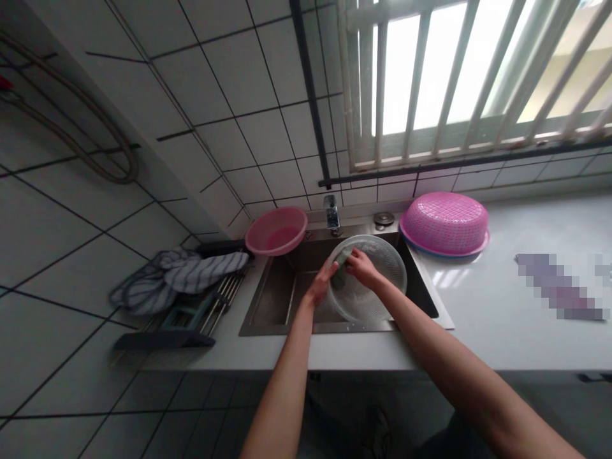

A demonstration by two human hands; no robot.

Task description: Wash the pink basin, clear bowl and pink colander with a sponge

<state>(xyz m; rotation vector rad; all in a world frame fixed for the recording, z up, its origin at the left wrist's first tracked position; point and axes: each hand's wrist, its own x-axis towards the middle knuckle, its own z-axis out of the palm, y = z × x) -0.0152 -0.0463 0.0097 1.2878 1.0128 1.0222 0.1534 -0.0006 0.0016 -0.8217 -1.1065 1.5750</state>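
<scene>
A round, pale mesh strainer [389, 271] sits tilted in the steel sink [275, 299]. Closed at the strainer's left rim is my left hand [321, 285], with the thumb on the near side. My right hand [362, 268] reaches over the mesh, its fingers closed on a grey-green cloth [339, 275]. That cloth lies against the inside of the rim, close to my left fingers. Behind the strainer stands the chrome faucet [331, 213]; I cannot tell whether water runs from it.
At the sink's back left corner rests a pink basin [277, 233]. An upturned pink basket [447, 220] is on the counter [507, 223] to the right, beside a drain plug [384, 219]. Striped cloth [205, 274] lies over a metal rack [224, 296] on the left.
</scene>
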